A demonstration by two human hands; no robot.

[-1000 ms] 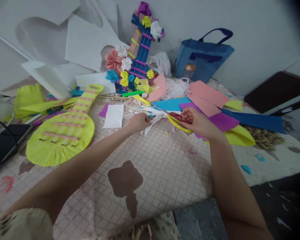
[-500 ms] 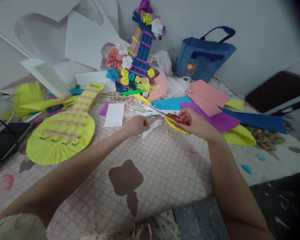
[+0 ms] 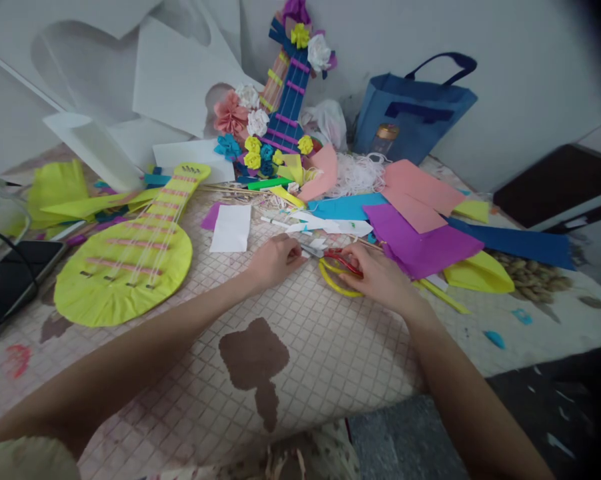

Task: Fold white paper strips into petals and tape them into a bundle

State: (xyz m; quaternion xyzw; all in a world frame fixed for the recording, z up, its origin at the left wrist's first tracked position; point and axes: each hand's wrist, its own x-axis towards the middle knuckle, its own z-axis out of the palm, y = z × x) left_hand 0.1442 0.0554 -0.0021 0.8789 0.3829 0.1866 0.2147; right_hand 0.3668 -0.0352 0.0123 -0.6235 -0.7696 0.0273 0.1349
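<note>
My right hand (image 3: 377, 277) grips a pair of scissors (image 3: 341, 260) by its red handle, and a curved yellow part loops below that handle. The scissor blades point left, their tips close to my left fingertips. With fingers pinched together, my left hand (image 3: 275, 260) holds a white paper strip that is now almost wholly hidden by the fingers. Just behind both hands lie white paper scraps (image 3: 330, 225). To the left of my left hand is a white paper rectangle (image 3: 231, 228), partly over a purple piece.
A yellow paper-covered string instrument (image 3: 130, 273) lies at left, with a dark phone (image 3: 20, 287) beyond it. Flower-decked blue instrument (image 3: 290, 100) and blue bag (image 3: 413, 117) stand at the back. Purple paper (image 3: 423, 243), pink paper (image 3: 420, 193) and peanuts (image 3: 530, 277) are at right.
My right hand has brought the scissors left and nearer me, their blades now at my left fingertips. The white strip that showed beside my left hand is mostly out of sight.
</note>
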